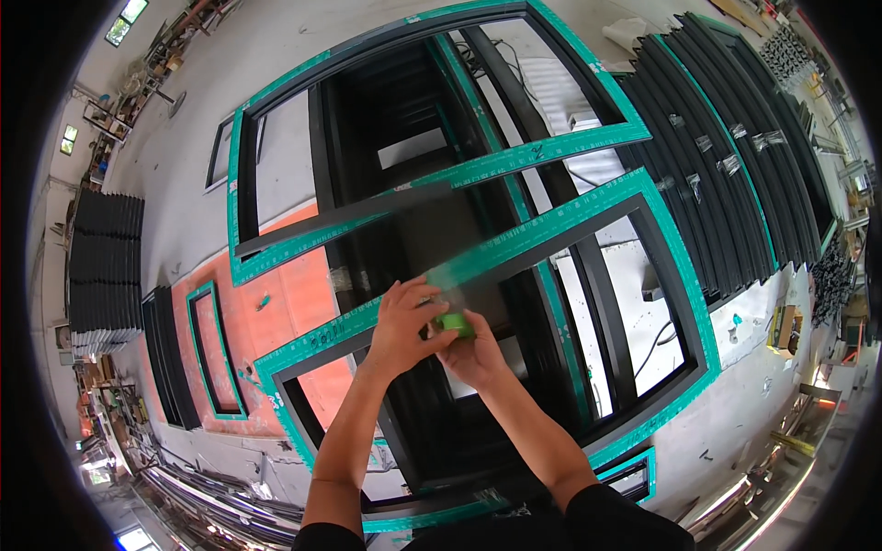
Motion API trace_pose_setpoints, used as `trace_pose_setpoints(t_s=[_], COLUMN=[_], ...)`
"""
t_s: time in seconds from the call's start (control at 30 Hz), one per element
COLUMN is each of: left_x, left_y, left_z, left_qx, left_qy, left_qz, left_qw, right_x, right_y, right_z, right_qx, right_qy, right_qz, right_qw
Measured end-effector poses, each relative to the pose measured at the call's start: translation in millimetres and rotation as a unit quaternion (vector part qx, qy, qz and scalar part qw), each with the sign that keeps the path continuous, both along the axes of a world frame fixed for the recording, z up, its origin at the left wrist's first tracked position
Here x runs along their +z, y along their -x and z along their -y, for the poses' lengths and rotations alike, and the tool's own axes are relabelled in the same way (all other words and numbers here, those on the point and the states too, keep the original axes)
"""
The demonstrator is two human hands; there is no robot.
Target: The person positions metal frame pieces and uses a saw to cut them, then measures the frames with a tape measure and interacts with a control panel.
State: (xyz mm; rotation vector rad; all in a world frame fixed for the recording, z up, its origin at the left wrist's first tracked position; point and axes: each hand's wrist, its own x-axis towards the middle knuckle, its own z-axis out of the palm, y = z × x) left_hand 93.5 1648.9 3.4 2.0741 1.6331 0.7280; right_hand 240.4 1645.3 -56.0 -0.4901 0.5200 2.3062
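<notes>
Both my hands meet above the near frame's upper bar. Between them is a small bright-green object, rounded and blurred, its exact kind unclear. My right hand is closed round it from the right. From the left, the thumb and bent fingers of my left hand close on its other side, with the remaining fingers by the bar. Beneath them lies a dark rectangular frame faced with green printed film; handwriting marks its left part. A pale blur crosses the bar just beyond my fingertips.
A second green-faced frame lies farther off, with black profiles below. Stacked black frames stand at right and a dark stack at left. A small green-edged frame rests on an orange-red sheet.
</notes>
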Motion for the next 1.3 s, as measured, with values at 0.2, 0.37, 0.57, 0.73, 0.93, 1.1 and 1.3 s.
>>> trace_pose_setpoints(t_s=[0.2,0.37,0.57,0.73,0.93,1.1,1.3], left_x=[-17.8,-24.6,-25.5,-24.9,-20.4,-37.0,-50.2], left_y=[-16.7,-29.6,-28.8,-30.5,-37.6,-48.6,-52.8], left_z=[-12.3,-30.0,-33.8,-32.7,-29.9,-24.1,-26.8], left_qx=[0.070,0.060,0.055,0.048,0.043,0.113,0.143], left_qy=[0.045,0.040,0.085,0.090,0.058,-0.006,-0.032], left_qz=[-0.036,-0.179,-0.178,-0.176,-0.237,-0.292,-0.314], left_qw=[0.996,0.981,0.979,0.979,0.969,0.950,0.938], right_x=[-47.5,-54.8,-40.7,-31.3,-42.1,-38.3,25.3], right_y=[-7.8,-21.3,-22.6,-32.2,-50.6,-43.6,-28.4], right_z=[7.2,1.4,5.8,13.6,26.2,13.6,40.0], right_qx=[0.019,0.028,0.043,0.032,0.190,0.170,0.106], right_qy=[-0.069,-0.137,-0.137,-0.166,-0.253,-0.340,-0.464], right_qz=[0.237,0.296,0.207,0.242,0.407,0.576,0.638], right_qw=[0.969,0.945,0.968,0.955,0.857,0.724,0.606])
